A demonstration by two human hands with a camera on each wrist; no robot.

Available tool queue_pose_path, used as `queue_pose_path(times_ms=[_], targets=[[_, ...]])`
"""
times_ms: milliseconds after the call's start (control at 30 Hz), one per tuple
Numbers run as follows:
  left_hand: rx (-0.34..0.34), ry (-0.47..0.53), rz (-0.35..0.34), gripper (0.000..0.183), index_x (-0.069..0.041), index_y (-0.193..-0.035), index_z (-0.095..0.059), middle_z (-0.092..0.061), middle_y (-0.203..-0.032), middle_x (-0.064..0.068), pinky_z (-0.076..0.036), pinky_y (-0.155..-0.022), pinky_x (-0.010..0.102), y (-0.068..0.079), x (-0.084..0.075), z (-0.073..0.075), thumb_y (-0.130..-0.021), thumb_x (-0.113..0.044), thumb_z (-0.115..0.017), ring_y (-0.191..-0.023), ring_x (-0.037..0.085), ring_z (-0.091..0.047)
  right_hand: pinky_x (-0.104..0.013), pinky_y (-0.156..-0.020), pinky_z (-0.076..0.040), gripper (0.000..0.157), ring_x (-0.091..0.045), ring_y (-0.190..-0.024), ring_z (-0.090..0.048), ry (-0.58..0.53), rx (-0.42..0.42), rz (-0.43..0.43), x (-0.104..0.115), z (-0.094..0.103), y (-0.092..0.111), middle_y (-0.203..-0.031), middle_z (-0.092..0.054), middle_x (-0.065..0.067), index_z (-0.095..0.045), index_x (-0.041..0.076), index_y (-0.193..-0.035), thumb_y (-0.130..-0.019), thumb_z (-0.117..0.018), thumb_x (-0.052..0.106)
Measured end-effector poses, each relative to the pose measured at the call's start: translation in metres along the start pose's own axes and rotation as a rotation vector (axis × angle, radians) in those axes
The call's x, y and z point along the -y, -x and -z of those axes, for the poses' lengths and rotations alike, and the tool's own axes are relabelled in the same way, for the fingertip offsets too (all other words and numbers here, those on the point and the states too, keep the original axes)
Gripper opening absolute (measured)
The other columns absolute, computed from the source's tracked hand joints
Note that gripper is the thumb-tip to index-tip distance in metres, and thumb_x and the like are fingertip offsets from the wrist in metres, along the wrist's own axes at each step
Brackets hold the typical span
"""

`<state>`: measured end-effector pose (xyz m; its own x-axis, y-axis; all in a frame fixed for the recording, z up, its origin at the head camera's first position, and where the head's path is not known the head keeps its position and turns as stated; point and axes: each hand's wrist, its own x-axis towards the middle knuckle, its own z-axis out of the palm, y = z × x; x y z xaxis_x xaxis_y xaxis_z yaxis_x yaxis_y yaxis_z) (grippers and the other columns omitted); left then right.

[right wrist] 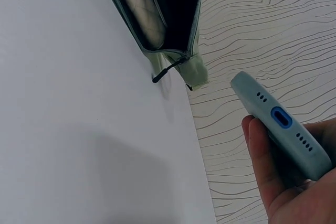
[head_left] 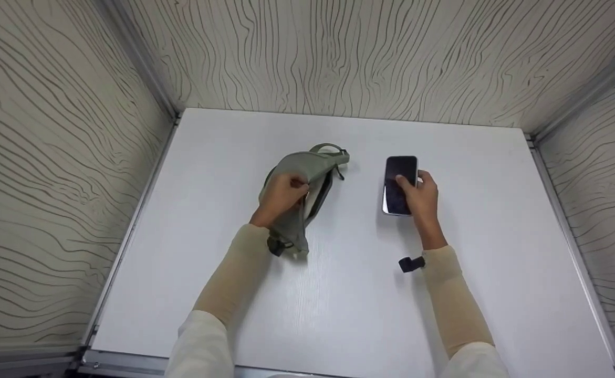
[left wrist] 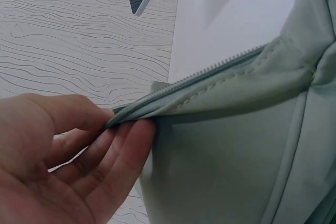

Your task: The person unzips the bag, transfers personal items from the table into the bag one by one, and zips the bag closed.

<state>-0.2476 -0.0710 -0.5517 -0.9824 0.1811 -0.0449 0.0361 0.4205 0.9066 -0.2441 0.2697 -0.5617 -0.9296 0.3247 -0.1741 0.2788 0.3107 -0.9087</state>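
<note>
A grey-green fabric sling bag lies on the white table, its long zipper undone. My left hand pinches the edge of the bag's opening; the left wrist view shows thumb and fingers on the fabric beside the zipper teeth. Inside the bag, a cream quilted item is visible in the right wrist view, its kind unclear. A black zipper pull hangs at the bag's end. To the right of the bag, my right hand grips a smartphone in a pale blue case, thumb across its dark screen.
The white table spreads around the bag and phone. Wood-grain patterned panels rise at the back and on both sides, with metal framing at the corners. A black wrist camera sits on the right wrist.
</note>
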Motion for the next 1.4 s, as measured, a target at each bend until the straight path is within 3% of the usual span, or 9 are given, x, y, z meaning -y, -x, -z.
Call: queue_pose_path(times_ms=[267,433,1000,1233,1400], targets=[[0.011,-0.010,-0.038,0.021,0.008,-0.113,-0.074,-0.075,-0.096,0.017,-0.056,-0.060,0.025,0.000,0.000,0.001,-0.100,-0.007,-0.066,-0.071,0.014,-0.066,-0.021,-0.079,-0.051,0.059,-0.011,-0.094,-0.065,-0.005,0.003,0.034,0.003,-0.006,0.002,-0.131,-0.068,-0.024,-0.051,-0.001,-0.150,-0.104,-0.068,0.031],[0.004,-0.009,-0.046,0.017,0.005,-0.108,-0.075,-0.075,-0.093,0.015,-0.056,-0.058,0.024,-0.001,0.001,0.000,-0.099,-0.007,-0.067,-0.069,0.013,-0.066,-0.021,-0.080,-0.051,0.059,-0.013,-0.099,-0.065,-0.012,0.015,0.025,0.004,-0.010,0.003,-0.135,-0.067,-0.023,-0.050,-0.001,-0.150,-0.104,-0.068,0.030],[0.005,0.011,-0.021,0.014,0.002,-0.108,-0.074,-0.074,-0.093,0.014,-0.057,-0.059,0.025,-0.001,0.000,0.000,-0.098,-0.006,-0.068,-0.070,0.014,-0.066,-0.020,-0.075,-0.053,0.059,-0.011,-0.089,-0.066,-0.033,0.044,0.023,0.004,-0.022,0.005,-0.128,-0.068,-0.023,-0.050,-0.001,-0.150,-0.103,-0.068,0.030],[-0.005,-0.015,-0.028,0.016,0.004,-0.109,-0.075,-0.075,-0.095,0.015,-0.056,-0.059,0.024,0.001,-0.001,0.000,-0.099,-0.007,-0.067,-0.070,0.014,-0.067,-0.021,-0.070,-0.058,0.055,-0.006,-0.080,-0.071,-0.094,0.070,0.048,0.003,-0.028,0.008,-0.114,-0.072,-0.019,-0.052,-0.002,-0.146,-0.103,-0.070,0.028],[-0.004,-0.019,-0.028,0.016,0.003,-0.110,-0.074,-0.075,-0.095,0.015,-0.057,-0.060,0.025,0.001,-0.002,0.001,-0.100,-0.007,-0.068,-0.072,0.015,-0.068,-0.021,-0.071,-0.057,0.055,-0.008,-0.082,-0.071,-0.102,0.073,0.055,0.005,-0.033,0.009,-0.115,-0.072,-0.019,-0.053,-0.002,-0.145,-0.103,-0.070,0.029]])
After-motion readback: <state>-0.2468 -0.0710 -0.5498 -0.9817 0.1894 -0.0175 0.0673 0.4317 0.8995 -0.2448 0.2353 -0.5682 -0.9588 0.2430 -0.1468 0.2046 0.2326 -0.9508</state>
